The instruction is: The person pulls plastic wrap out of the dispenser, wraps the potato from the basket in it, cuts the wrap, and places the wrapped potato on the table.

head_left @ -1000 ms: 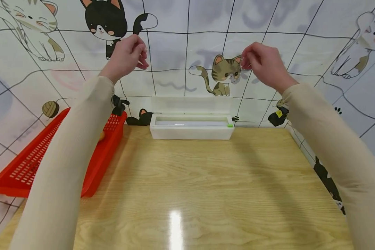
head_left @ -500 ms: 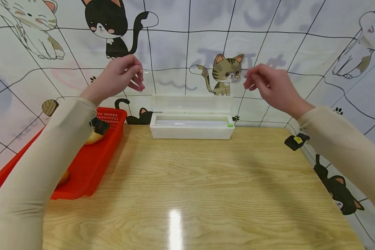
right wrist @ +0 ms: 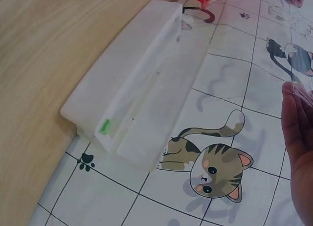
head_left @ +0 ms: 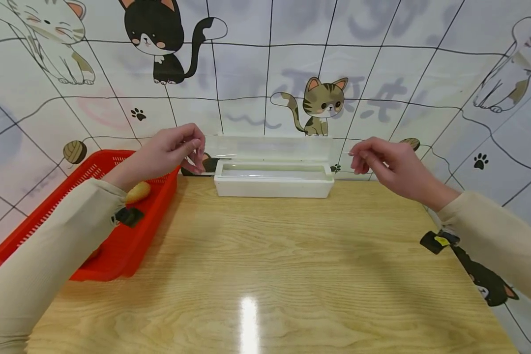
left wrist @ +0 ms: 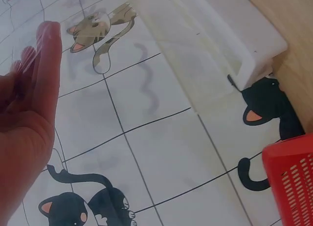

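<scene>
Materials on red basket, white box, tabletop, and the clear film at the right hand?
Red basket: likely molded plastic, semi-gloss; perforated walls.
White box: probably rigid plastic, dull sheen; smooth, crisp edges.
Tabletop: wood or wood-look laminate, can't tell; grain shows, glossy light streak.
Clear film: seemingly thin plastic, shiny; see-through, creased at the right hand.

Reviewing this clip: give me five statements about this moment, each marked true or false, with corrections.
1. The left hand and right hand hold clear film. True.
2. The lid of the white box is closed. False: it stands open at the back.
3. The red basket is on the person's left. True.
4. The red basket is empty. False: a yellowish item lies in it.
5. Both hands rest on the wooden table. False: both are raised off it.
</scene>
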`<state>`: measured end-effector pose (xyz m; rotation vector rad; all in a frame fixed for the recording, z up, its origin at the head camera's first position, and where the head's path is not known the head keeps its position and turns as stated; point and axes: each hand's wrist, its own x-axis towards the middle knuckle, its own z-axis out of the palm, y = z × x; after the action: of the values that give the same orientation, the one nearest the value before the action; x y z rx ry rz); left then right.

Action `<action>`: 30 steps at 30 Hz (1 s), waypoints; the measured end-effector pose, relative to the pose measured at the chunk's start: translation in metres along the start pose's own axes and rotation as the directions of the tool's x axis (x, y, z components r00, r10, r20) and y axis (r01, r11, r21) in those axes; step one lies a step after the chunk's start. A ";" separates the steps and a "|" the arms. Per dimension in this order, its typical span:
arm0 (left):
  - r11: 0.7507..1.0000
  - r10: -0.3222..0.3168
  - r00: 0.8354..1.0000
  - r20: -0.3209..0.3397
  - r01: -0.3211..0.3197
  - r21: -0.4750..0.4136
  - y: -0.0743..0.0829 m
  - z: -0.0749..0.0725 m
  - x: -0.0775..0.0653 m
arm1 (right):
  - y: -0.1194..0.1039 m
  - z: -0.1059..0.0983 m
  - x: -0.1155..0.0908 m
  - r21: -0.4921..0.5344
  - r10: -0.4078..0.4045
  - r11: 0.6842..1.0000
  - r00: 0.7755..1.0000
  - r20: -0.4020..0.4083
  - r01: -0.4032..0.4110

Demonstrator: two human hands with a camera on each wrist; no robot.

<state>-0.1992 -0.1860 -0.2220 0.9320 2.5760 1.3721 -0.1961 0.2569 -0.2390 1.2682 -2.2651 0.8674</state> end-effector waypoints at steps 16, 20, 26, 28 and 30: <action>0.996 0.056 0.933 0.356 -0.079 0.049 -0.051 0.077 -0.060 | -0.016 0.046 -0.077 0.223 -0.033 0.974 0.954 0.298 -0.036; 0.982 0.081 0.913 0.399 -0.142 0.125 -0.063 0.097 -0.069 | -0.015 0.058 -0.095 0.177 -0.015 0.982 0.919 0.394 -0.060; 0.967 0.097 0.882 0.461 -0.193 0.164 -0.085 0.126 -0.079 | -0.014 0.083 -0.119 0.031 0.002 0.999 0.888 0.461 -0.019; 0.959 0.102 0.874 0.475 -0.214 0.187 -0.093 0.134 -0.083 | -0.013 0.092 -0.126 0.010 -0.020 1.000 0.884 0.467 0.017; 0.945 0.099 0.870 0.484 -0.234 0.228 -0.099 0.141 -0.087 | -0.013 0.101 -0.134 -0.004 -0.034 0.999 0.876 0.481 0.040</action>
<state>-0.1284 -0.1721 -0.4006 1.3645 2.3780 0.6868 -0.1212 0.2641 -0.3891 1.6652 -2.5991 0.5604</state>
